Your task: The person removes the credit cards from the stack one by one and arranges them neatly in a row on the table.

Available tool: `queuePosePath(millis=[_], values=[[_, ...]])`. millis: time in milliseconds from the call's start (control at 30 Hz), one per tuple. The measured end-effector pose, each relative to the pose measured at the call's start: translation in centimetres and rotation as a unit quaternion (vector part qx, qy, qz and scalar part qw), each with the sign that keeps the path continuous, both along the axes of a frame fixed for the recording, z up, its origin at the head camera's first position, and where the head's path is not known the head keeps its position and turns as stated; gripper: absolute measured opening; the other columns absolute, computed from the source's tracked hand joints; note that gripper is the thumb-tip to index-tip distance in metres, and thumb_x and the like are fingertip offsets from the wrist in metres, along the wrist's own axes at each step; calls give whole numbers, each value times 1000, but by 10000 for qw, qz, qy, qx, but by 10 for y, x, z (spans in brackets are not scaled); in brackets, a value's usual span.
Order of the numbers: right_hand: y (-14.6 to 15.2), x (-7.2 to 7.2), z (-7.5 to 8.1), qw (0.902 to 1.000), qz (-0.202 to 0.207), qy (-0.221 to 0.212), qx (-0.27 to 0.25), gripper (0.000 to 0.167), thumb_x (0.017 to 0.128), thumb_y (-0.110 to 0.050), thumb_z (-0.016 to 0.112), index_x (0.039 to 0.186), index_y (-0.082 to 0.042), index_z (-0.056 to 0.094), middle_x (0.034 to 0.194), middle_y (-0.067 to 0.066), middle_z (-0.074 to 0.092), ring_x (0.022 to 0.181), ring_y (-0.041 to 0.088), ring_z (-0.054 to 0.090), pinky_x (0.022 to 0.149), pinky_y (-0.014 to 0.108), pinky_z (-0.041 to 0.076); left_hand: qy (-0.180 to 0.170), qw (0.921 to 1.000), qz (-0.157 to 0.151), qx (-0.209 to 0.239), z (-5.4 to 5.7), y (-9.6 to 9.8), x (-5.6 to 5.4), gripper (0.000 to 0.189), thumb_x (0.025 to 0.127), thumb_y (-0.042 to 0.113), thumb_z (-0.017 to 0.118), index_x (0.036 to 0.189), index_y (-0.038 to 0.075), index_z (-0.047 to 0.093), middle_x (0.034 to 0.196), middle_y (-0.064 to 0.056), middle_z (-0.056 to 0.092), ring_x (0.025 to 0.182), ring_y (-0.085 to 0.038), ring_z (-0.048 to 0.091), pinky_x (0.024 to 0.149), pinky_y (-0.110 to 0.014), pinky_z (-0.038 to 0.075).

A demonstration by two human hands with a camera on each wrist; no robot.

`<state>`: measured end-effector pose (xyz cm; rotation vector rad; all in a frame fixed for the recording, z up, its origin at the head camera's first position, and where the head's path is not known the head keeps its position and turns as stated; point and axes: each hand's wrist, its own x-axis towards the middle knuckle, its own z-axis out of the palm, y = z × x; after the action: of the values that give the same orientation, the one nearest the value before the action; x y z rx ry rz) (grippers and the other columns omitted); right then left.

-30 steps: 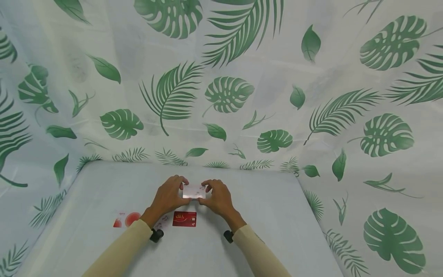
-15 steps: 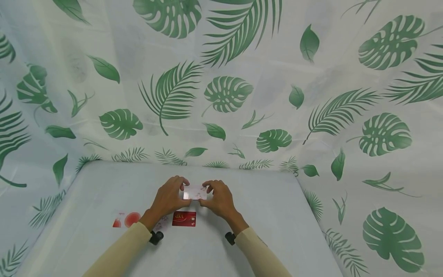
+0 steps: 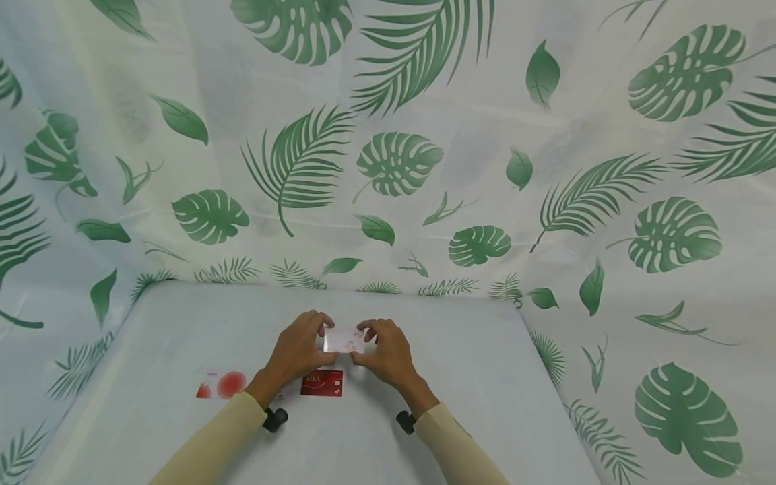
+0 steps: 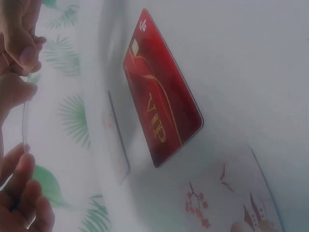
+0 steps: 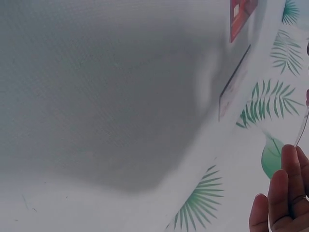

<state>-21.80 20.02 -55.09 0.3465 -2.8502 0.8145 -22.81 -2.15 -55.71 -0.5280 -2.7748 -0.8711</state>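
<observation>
A pale card with a pinkish flower print is held up above the white table by both hands. My left hand pinches its left end between thumb and fingers, and my right hand pinches the right end. The left wrist view shows this held card edge-on as a thin line. Just nearer on the table lies a red VIP card. Beneath my left wrist is a flower-print card, mostly covered in the head view. Another pale card lies beyond the red one, hidden in the head view.
A white card with red round shapes lies left of my left forearm. The white table is bordered at the back and sides by leaf-print sheeting. Each wrist wears a small black camera.
Both hands have shifted slightly right and nearer with the held card. Its tilt has changed a little, so the glare has moved and the print shows more. The cards on the table stay put.
</observation>
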Motion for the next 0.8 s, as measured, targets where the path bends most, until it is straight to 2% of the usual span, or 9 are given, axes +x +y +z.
queuePosePath(millis=[333, 800], values=[[5, 8, 1, 9999, -68, -96, -26, 49, 81, -37, 91, 125, -24, 73, 96, -5, 69, 87, 11, 53, 77, 28, 47, 85, 10000, -22, -9, -6, 6, 3, 55, 76, 38, 92, 121, 19, 67, 93, 7, 58, 85, -10, 51, 71, -26, 49], [14, 16, -5, 9998, -154, -90, 5, 50, 79, -37, 93, 124, -25, 73, 94, -7, 68, 87, 10, 53, 76, 27, 44, 30, 9999, -105, -24, -11, 14, 8, 56, 77, 44, 91, 121, 20, 66, 93, 8, 57, 85, -7, 48, 70, -24, 46]])
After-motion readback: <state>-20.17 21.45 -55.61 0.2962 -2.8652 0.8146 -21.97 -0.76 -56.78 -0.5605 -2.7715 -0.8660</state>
